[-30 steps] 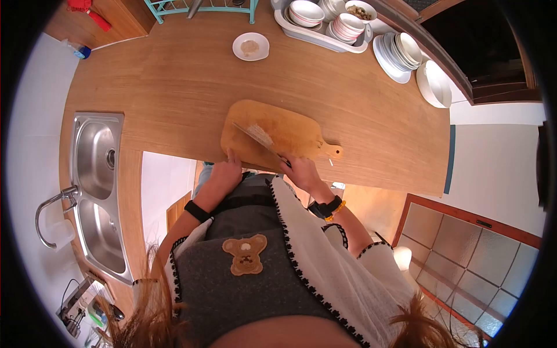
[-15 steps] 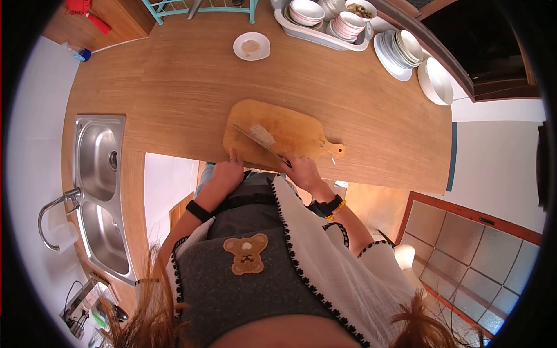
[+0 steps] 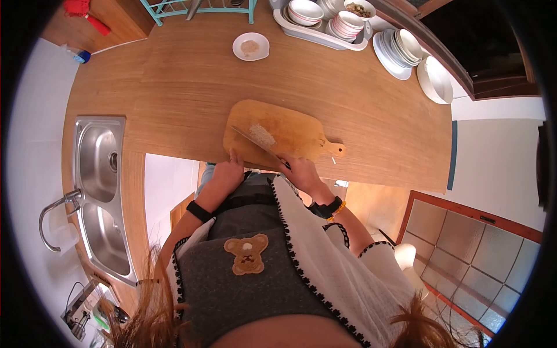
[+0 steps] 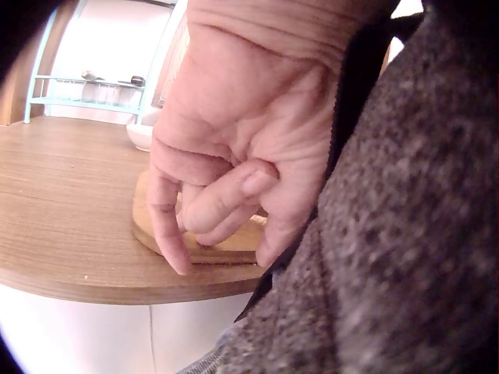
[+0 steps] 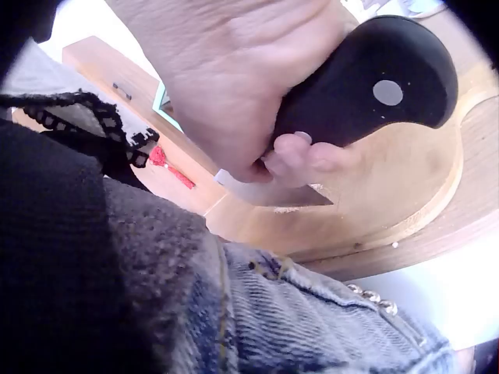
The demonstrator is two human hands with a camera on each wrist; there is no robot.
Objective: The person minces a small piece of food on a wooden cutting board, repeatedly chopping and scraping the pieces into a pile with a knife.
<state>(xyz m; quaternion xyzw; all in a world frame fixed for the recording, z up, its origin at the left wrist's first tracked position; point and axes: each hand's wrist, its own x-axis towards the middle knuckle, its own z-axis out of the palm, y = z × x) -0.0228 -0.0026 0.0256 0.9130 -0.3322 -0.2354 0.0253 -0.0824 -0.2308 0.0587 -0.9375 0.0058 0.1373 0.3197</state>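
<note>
The wooden cutting board [image 3: 293,124] lies near the counter's front edge, with a heap of finely chopped pale food [image 3: 262,134] on its left half. The right hand [image 3: 301,173] grips the knife's black handle [image 5: 390,74]. Its blade [image 3: 248,137] slants up and left across the board beside the heap. At the board's near left edge is the left hand [image 3: 228,173], one finger laid over the rim. In the left wrist view the left hand [image 4: 242,140] has some fingers curled toward the palm, others reaching down to the board's edge [image 4: 222,253].
A small white dish [image 3: 251,46] with pale contents stands behind the board. Farther back are a teal rack [image 3: 200,10], a dish tub [image 3: 325,39] with bowls, stacked plates [image 3: 387,58] and a big white bowl [image 3: 434,82]. A double sink [image 3: 97,159] is at left.
The blade has shifted slightly toward the near side, and more of the chopped heap shows behind it. The left hand keeps its place at the board's edge.
</note>
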